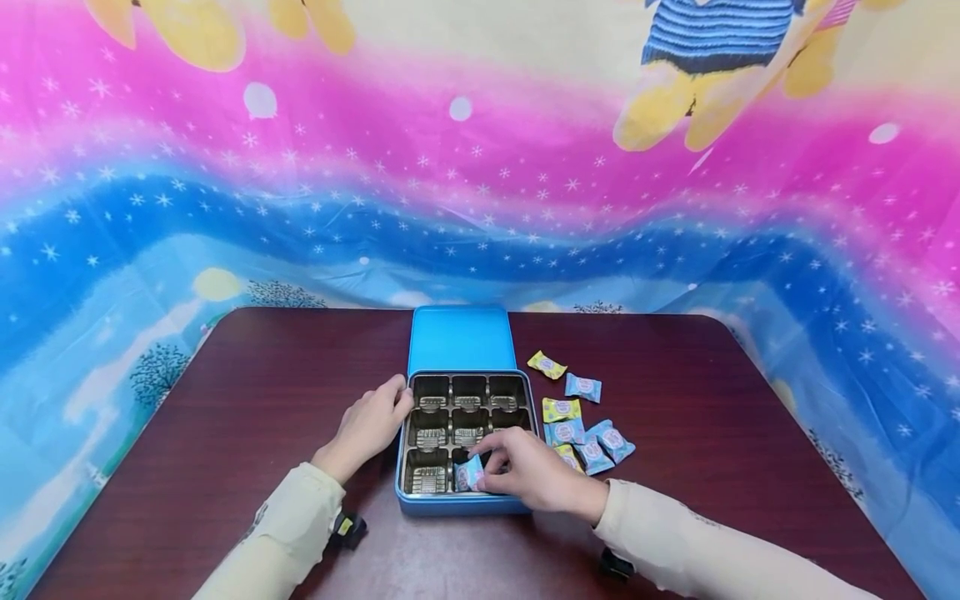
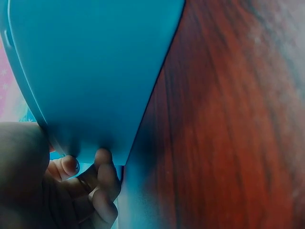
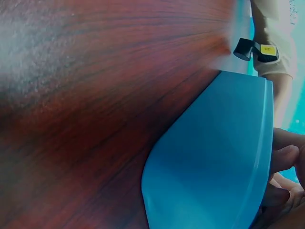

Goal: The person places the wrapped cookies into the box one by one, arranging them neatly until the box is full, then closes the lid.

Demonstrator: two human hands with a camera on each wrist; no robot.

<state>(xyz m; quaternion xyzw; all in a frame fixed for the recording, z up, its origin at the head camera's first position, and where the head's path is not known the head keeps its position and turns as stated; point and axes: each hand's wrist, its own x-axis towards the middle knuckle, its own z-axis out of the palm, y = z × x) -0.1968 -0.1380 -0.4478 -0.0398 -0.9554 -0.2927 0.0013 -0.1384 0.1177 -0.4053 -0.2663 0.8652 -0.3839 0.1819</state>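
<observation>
A blue tin box [image 1: 465, 505] stands on the table with its lid [image 1: 461, 337] folded back. Its dark plastic insert [image 1: 429, 472] has several square compartments in three rows. My right hand [image 1: 528, 469] pinches a blue wrapped candy [image 1: 468, 473] at the front middle compartment. In the right wrist view, the fingers [image 3: 284, 160] show beyond the tin's rim, but the candy is hidden. My left hand [image 1: 372, 421] holds the tin's left side near the back corner. Bent fingers [image 2: 107, 179] lie against the tin's side wall [image 2: 100, 76] in the left wrist view.
Right of the tin lie several loose candies, among them a yellow one [image 1: 547, 365] at the back and a blue one [image 1: 615, 441] farther right. The brown table [image 1: 300, 375] ends at a printed cloth [image 1: 450, 208] behind it.
</observation>
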